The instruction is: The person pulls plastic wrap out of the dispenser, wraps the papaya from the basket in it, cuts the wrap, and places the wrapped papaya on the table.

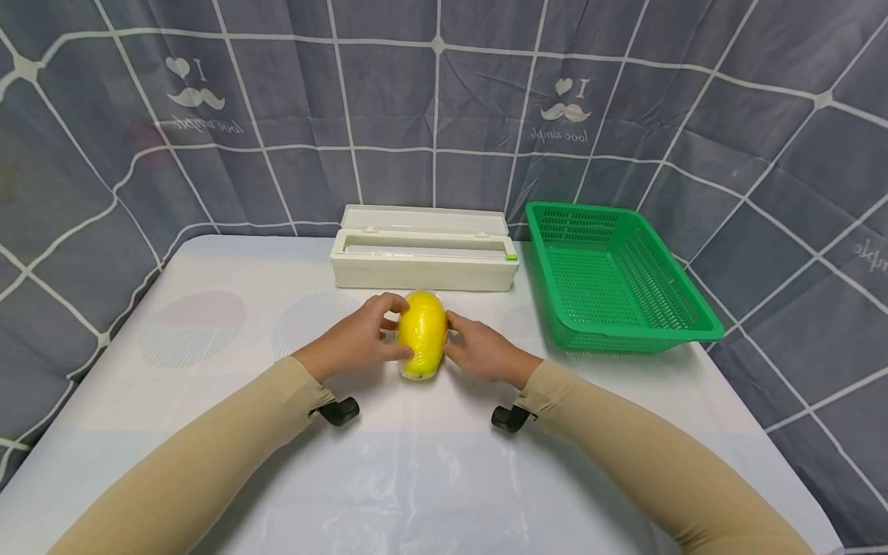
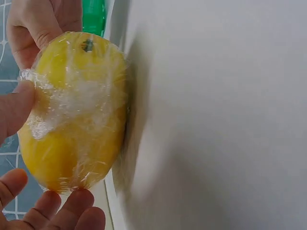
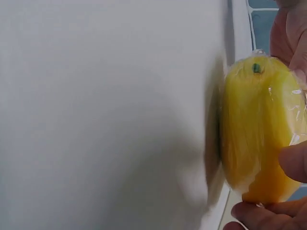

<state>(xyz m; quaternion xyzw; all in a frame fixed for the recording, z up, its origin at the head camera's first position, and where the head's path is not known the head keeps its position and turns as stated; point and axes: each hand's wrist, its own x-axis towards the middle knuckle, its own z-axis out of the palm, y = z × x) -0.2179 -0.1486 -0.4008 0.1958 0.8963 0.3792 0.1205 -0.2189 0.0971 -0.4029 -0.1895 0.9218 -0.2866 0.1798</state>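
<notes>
A yellow melon point(image 1: 422, 327) wrapped in clear plastic film point(image 2: 81, 103) lies on the table between the two hands. The film is crinkled and shiny, and a small green stem spot point(image 3: 256, 68) shows at the near end. From the left, the left hand point(image 1: 361, 339) holds the melon, its thumb against the near side and its fingers around the far part. The right hand point(image 1: 486, 351) grips the opposite side with thumb and fingertips. Behind the melon stands a white cling film dispenser point(image 1: 423, 274) with its lid raised and a green slider point(image 1: 511, 257) at its right end.
A green perforated plastic basket point(image 1: 590, 285) stands at the back right, beside the dispenser. The table point(image 1: 430, 478) has a pale cover with faint printed circles. A grey curtain point(image 1: 388, 92) with white grid lines hangs behind and on both sides.
</notes>
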